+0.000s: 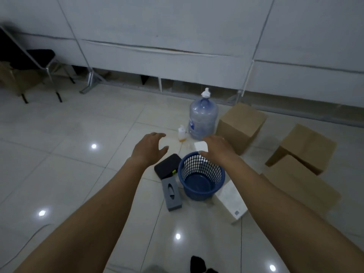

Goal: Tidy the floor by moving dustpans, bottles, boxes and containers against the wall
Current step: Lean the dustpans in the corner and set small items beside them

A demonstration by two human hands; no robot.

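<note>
I am looking at a floor (pixel 78 134) of pale glossy tiles, dotted with bright reflections of ceiling lights. Along the far side runs a wall (pixel 177 26) of white panels with a dark gap at its foot. In the left corner stands a folding chair (pixel 39 58) with a black seat and metal legs.

The hands reach out in front, well apart from each other, fingers spread and loose, holding nothing. The left hand (pixel 151 146) hovers over bare tile just beyond a dark flat pouch (pixel 167 166). The right hand (pixel 218 148) is over the far rim of a blue mesh basket (pixel 201 176).

The clutter sits out on the floor, short of the wall. A blue water jug (pixel 203 119) with a white pump top stands upright, with a small bottle (pixel 181 133) of orange liquid just beside it on the left. A first cardboard box (pixel 241 127) stands just right of the jug and a second cardboard box (pixel 307 146) farther right. A grey tissue box (pixel 171 194) lies just left of the basket, and a long white box (pixel 230 201) lies just right of it.

I cannot tell whether the right thumb touches the basket rim. A small white block (pixel 201 146) is partly hidden behind that hand. A third cardboard box (pixel 299 190), nearer to me, is dim and blurred. The jug's label is too soft to read. A black shape (pixel 198 263) is cut off at the bottom edge, and I cannot tell what it is.
</note>
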